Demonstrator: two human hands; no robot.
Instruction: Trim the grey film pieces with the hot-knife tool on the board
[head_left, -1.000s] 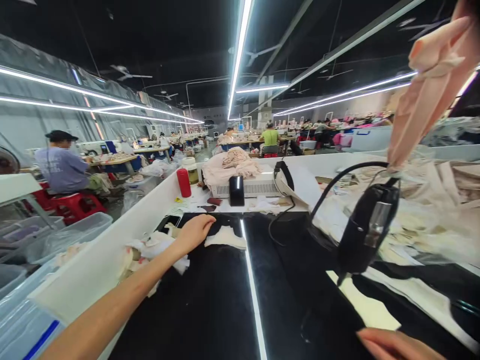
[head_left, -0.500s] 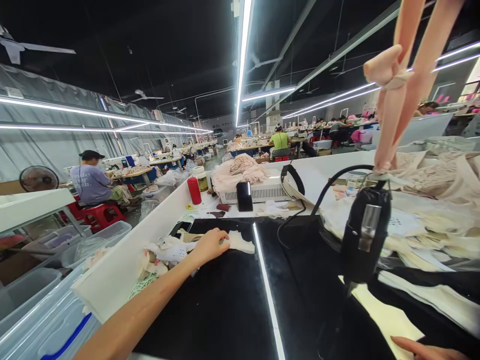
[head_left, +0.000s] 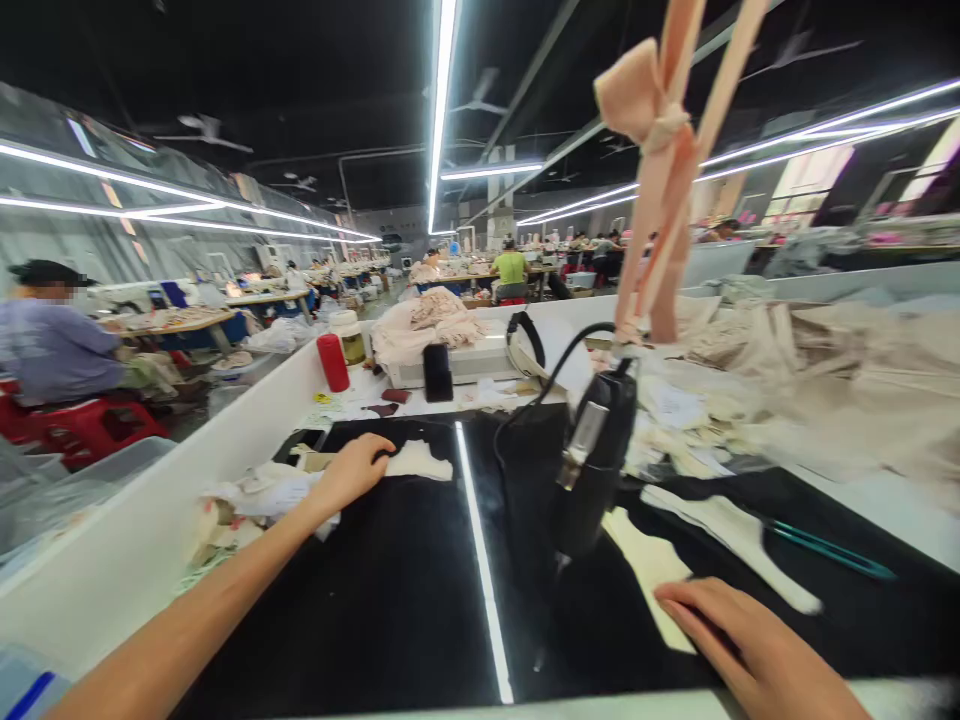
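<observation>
My right hand [head_left: 750, 635], fingers together, touches the yellow piece [head_left: 652, 562]; its length runs far-left to near-right; pinching, I can't tell.

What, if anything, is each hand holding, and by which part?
The left hand is at the small white piece, left end; the right hand is over the pale yellow piece, near part. Whether either is gripped cannot be told.

A slim left forearm [head_left: 199, 612], left hand [head_left: 351, 472] and right hand [head_left: 750, 640] are all bare, with slender fingers [head_left: 681, 594]
</observation>
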